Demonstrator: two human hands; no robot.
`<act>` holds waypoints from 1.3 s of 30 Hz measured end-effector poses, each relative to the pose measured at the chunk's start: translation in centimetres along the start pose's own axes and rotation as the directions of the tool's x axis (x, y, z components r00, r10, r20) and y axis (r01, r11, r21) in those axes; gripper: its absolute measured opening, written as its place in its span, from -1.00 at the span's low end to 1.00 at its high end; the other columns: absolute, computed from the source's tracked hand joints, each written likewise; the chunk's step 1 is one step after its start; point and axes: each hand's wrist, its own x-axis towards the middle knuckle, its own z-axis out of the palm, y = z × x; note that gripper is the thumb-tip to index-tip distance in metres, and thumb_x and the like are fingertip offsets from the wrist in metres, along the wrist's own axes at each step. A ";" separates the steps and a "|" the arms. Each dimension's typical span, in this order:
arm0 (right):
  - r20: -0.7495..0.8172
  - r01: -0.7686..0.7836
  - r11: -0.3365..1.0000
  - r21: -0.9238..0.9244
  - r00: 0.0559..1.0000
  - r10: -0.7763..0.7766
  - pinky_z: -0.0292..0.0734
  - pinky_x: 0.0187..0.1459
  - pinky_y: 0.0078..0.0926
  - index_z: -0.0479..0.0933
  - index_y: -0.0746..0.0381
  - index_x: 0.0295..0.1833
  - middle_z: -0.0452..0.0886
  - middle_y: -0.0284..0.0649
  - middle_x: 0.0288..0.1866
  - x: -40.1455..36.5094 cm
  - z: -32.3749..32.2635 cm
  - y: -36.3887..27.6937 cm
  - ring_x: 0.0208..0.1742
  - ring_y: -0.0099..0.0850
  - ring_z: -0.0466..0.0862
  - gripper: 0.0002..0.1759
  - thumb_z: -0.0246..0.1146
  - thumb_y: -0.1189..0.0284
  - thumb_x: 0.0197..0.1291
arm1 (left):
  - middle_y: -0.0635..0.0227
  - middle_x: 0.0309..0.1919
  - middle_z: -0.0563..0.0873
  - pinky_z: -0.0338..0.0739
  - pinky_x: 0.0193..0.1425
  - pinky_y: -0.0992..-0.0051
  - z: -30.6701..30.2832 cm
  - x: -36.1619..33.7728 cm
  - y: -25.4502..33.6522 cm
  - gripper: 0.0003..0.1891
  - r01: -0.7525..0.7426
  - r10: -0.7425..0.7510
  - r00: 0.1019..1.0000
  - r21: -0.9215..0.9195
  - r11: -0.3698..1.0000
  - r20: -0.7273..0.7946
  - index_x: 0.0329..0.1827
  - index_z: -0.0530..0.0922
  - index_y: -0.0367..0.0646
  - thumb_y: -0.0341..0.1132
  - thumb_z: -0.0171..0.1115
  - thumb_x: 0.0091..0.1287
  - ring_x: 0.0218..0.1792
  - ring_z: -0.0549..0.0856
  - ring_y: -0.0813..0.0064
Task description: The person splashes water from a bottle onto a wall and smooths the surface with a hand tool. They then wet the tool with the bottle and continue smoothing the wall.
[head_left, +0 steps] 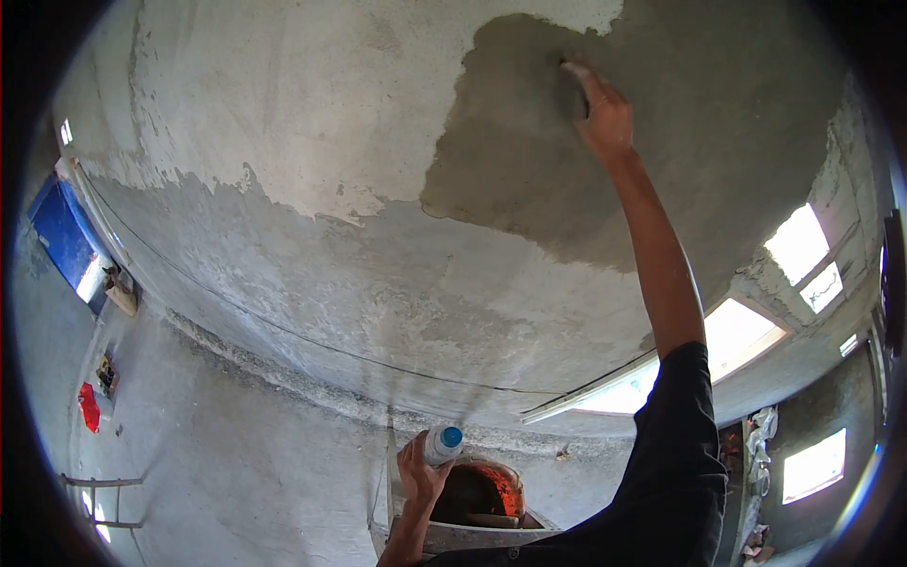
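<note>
Low in the view, my left hand (420,472) is wrapped round a pale plastic bottle (436,446) with a blue cap. My right arm reaches up to a wall with a dark, damp-looking patch of plaster (510,142). There my right hand (607,115) is closed round a dark, flat trowel-like tool (573,90), pressed to the patch. The tool is blurred and mostly hidden by the fingers. Lighter, dry wall (312,104) borders the patch on the left.
Just below the bottle is a round bucket (510,484) with an orange-red inside and dark contents, on a platform (463,539). A thin cable (321,348) runs along the wall. Bright window openings (746,335) lie at right. A red item (89,406) and a ladder-like frame (118,482) are at left.
</note>
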 end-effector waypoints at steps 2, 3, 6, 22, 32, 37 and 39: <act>-0.100 -0.047 0.999 0.014 0.994 0.048 0.58 0.14 -0.27 0.42 0.02 0.24 0.48 -0.27 0.30 0.3 0.7 0.5 0.21 -0.20 0.56 -0.20 0.42 0.64 -0.26 | 0.08 -0.12 0.67 0.47 0.05 0.10 0.0 0.1 0.2 -0.27 0.005 -0.005 1.000 -0.019 1.000 0.006 0.05 0.49 -0.19 -0.41 0.60 -0.32 -0.07 0.63 -0.03; -0.128 -0.009 0.999 -0.039 0.992 0.004 0.59 0.14 -0.27 0.43 0.02 0.23 0.49 -0.27 0.29 -0.3 1.7 0.8 0.22 -0.19 0.54 -0.21 0.42 0.64 -0.25 | 0.08 -0.13 0.67 0.47 0.04 0.10 0.0 0.2 0.2 -0.28 -0.007 0.007 1.000 -0.018 1.000 -0.013 0.04 0.50 -0.19 -0.41 0.60 -0.32 -0.08 0.64 -0.03; -0.061 0.095 0.993 -0.066 0.993 -0.100 0.58 0.14 -0.27 0.44 0.00 0.23 0.48 -0.27 0.31 -3.9 4.2 0.2 0.23 -0.17 0.54 -0.20 0.37 0.71 -0.26 | 0.08 -0.14 0.67 0.48 0.04 0.10 0.0 0.1 0.0 -0.28 -0.020 0.019 0.999 -0.012 1.000 -0.028 0.03 0.50 -0.20 -0.41 0.61 -0.33 -0.09 0.64 -0.03; 0.323 0.094 0.988 -0.123 0.945 -0.050 0.58 0.15 -0.24 0.37 0.03 0.29 0.42 -0.19 0.36 -5.3 4.8 -2.3 0.18 -0.16 0.59 -0.23 0.39 0.60 -0.14 | 0.10 -0.08 0.66 0.45 0.10 0.08 0.2 -0.1 0.0 -0.24 0.020 -0.020 1.000 0.009 1.000 0.015 0.08 0.49 -0.17 -0.43 0.62 -0.33 -0.03 0.62 0.00; 0.095 0.086 0.996 -0.023 0.992 -0.083 0.54 0.19 -0.22 0.44 0.06 0.23 0.48 -0.22 0.31 -5.1 6.0 -3.3 0.26 -0.17 0.52 -0.32 0.33 0.63 -0.12 | 0.07 -0.07 0.65 0.46 0.05 0.06 0.2 -0.3 -0.6 -0.24 0.001 0.000 1.000 -0.025 1.000 0.020 0.11 0.48 -0.18 -0.37 0.58 -0.31 -0.03 0.59 -0.04; -0.120 -0.147 0.981 0.126 0.980 0.162 0.46 0.27 -0.26 0.40 0.04 0.29 0.46 -0.22 0.32 -1.6 3.1 -2.3 0.35 -0.20 0.42 -0.26 0.32 0.63 -0.13 | 0.07 -0.07 0.65 0.44 0.10 0.07 0.4 -0.1 -0.4 -0.25 0.016 -0.015 1.000 -0.029 0.999 0.018 0.08 0.48 -0.18 -0.43 0.61 -0.32 -0.03 0.61 -0.04; -0.135 -0.095 0.994 0.058 0.986 0.102 0.49 0.24 -0.25 0.40 0.05 0.28 0.48 -0.21 0.31 -2.8 4.3 -2.6 0.30 -0.18 0.48 -0.26 0.33 0.63 -0.14 | 0.08 -0.08 0.65 0.44 0.10 0.08 0.1 -0.2 0.1 -0.25 0.024 -0.024 1.000 -0.006 1.000 0.008 0.07 0.49 -0.18 -0.43 0.61 -0.32 -0.03 0.61 -0.03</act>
